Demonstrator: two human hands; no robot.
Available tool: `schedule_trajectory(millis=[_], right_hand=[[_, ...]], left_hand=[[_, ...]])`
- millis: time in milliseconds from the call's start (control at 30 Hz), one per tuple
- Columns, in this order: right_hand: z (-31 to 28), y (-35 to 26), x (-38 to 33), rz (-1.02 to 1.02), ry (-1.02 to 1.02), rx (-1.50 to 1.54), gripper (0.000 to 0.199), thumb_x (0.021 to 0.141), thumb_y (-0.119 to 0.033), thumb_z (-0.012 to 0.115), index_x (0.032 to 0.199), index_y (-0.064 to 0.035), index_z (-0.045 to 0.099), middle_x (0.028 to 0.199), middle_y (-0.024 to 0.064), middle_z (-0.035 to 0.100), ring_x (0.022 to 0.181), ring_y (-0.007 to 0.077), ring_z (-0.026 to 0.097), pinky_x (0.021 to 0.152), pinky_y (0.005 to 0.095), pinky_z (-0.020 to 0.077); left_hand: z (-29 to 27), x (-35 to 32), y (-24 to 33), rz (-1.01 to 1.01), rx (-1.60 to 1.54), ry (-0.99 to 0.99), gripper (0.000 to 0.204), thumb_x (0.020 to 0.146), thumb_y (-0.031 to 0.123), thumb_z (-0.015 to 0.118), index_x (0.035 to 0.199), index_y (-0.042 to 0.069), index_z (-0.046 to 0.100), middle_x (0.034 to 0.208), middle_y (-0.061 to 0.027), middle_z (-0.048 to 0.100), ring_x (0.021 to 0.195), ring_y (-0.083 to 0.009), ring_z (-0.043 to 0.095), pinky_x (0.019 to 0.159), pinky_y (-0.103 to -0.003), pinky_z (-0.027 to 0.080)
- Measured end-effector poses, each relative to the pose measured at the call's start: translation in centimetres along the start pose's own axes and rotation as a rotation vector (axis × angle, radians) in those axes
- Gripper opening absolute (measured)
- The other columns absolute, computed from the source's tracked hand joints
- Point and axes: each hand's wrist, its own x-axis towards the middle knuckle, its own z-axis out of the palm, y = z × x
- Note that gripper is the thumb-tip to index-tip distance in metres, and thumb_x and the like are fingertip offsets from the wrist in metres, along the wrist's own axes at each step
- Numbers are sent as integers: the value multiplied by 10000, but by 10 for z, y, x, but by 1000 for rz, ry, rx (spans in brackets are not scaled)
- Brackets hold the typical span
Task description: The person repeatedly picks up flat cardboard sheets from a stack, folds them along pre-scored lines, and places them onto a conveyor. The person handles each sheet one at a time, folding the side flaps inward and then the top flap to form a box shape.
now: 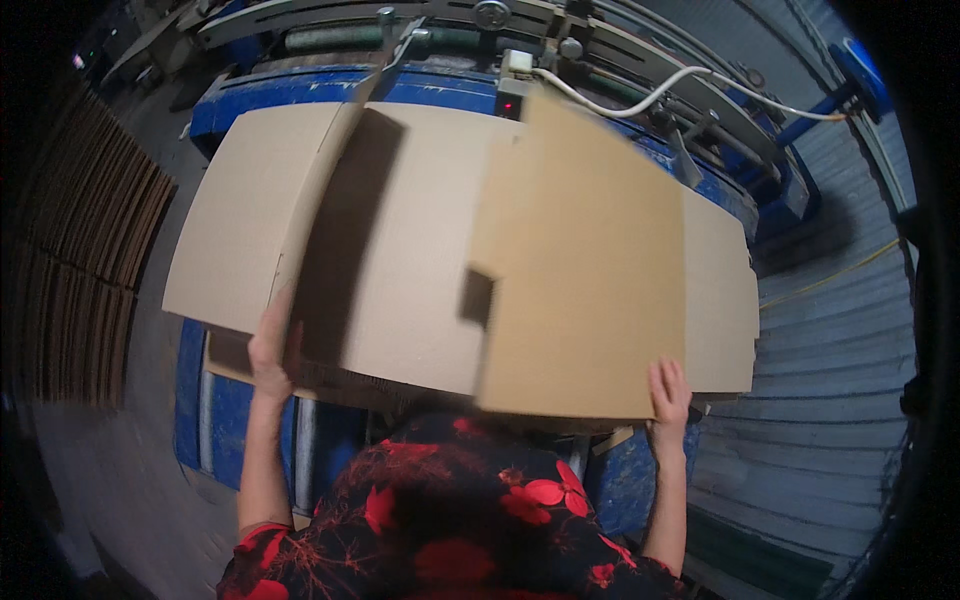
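A large flat brown cardboard box blank (420, 250) lies across a blue machine (300, 90) in front of me. Its right flap (585, 270) is folded over toward the middle and stands slightly raised. My left hand (272, 345) grips the near edge of the left flap, fingers on top of the cardboard. My right hand (668, 392) holds the near right corner of the folded flap. The lower edge of the blank hangs over my body in a black garment with red flowers (450, 520).
The machine's metal arm with bolts, a white cable (640, 100) and a small red light (507, 105) crosses the far side. A tall stack of flat cardboard sheets (90, 250) stands at the left. A corrugated grey surface (830, 400) lies at the right.
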Motion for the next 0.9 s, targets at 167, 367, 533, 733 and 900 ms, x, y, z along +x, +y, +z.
schedule_trajectory(millis=[167,367,533,733,900], right_hand=[[22,11,50,-21,-87,-123,575,754,63,503,1287,-152,522,1328,123,478,1245,342,413,1006,452,333],[25,57,103,33,-100,-82,595,748,71,461,1288,-173,512,1316,122,492,1203,359,447,998,468,339],[45,84,153,27,-77,-48,579,751,60,470,1280,-172,520,1309,117,498,1213,356,437,1006,466,331],[72,118,237,-49,-1,-49,486,786,20,489,1233,-161,552,1261,98,519,1182,348,454,977,462,348],[108,156,326,-57,64,-44,443,815,15,447,1205,-157,568,1231,120,525,1172,341,460,968,453,353]], left_hand=[[47,46,-9,618,853,-192,481,806,55,572,1284,58,519,1286,-163,529,1201,-369,484,994,-429,390],[102,100,-16,676,936,-238,480,798,11,552,1273,76,533,1292,-150,527,1200,-382,478,997,-462,375],[122,145,-35,634,994,-276,605,735,-45,548,1307,149,510,1335,-114,499,1225,-370,457,1004,-497,351],[160,217,-60,610,1172,-345,683,718,-48,503,1350,207,448,1371,-104,456,1240,-408,414,981,-601,314],[196,303,-73,571,1164,-348,645,751,-8,511,1357,198,429,1378,-110,442,1252,-381,408,972,-608,317]])
